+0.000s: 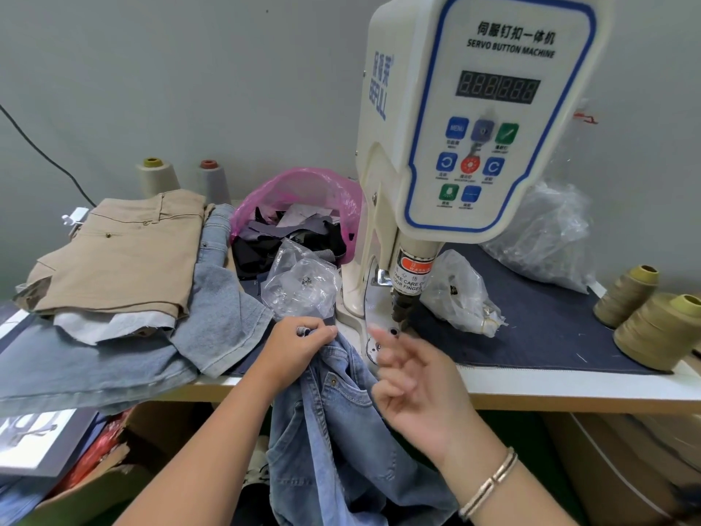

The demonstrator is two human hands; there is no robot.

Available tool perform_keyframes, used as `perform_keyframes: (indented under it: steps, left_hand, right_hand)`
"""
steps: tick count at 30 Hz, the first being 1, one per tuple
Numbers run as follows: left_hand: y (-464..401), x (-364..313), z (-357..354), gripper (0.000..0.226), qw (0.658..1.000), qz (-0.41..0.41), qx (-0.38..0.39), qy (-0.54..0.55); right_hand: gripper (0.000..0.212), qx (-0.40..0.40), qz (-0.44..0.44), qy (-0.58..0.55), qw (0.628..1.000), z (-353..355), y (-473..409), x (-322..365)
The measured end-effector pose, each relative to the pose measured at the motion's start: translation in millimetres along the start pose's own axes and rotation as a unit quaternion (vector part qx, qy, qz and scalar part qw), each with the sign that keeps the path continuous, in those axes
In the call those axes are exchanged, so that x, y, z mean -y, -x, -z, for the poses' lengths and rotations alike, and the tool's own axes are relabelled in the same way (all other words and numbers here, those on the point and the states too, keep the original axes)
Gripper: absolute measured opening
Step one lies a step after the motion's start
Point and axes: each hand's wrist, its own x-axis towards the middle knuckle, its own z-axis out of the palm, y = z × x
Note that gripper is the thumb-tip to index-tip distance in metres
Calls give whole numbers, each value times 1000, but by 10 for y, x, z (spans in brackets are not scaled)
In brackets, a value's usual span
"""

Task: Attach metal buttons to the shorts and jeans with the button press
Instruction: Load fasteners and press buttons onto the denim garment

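i see my left hand (299, 345) pinching the waistband of the light blue denim jeans (341, 423), which hang off the tabletop (569, 389) edge just before the white servo button press (455, 146); my right hand (413, 389) hovers loosely open beside them.

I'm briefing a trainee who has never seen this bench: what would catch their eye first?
The tall white button press with its blue-edged control panel fills the upper right. Just below its head, the left hand pinches the waistband of the jeans that hang off the table's front edge, while the right hand hovers open beside it. A pink bag of fabric scraps sits behind, left of the press.
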Motion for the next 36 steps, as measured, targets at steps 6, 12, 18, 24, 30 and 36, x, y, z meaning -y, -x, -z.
perform_keyframes:
  steps: [6,12,18,24,30,36]
  left_hand:
    - [4,-16,-19,35,1000,-3,-7,11]
    - [23,-22,-25,45,999,3,-10,39]
    - [11,-33,-17,36,999,3,-2,35]
    - [3,-20,-15,34,1000,8,-1,23]
    - [12,-51,-21,33,1000,10,4,17]
    - [14,-57,-17,35,1000,15,-1,15]
  right_hand:
    - [23,-22,212,485,848,-628,-529,-160]
    - [20,-118,286,843,440,-868,-1438,18]
    - [30,-108,246,937,224,-800,-1767,-26]
    - [30,-89,275,938,193,-809,-1882,-80]
    - [28,-81,317,926,187,-732,-1920,-100]
    - [30,-90,310,928,185,-743,-1942,-115]
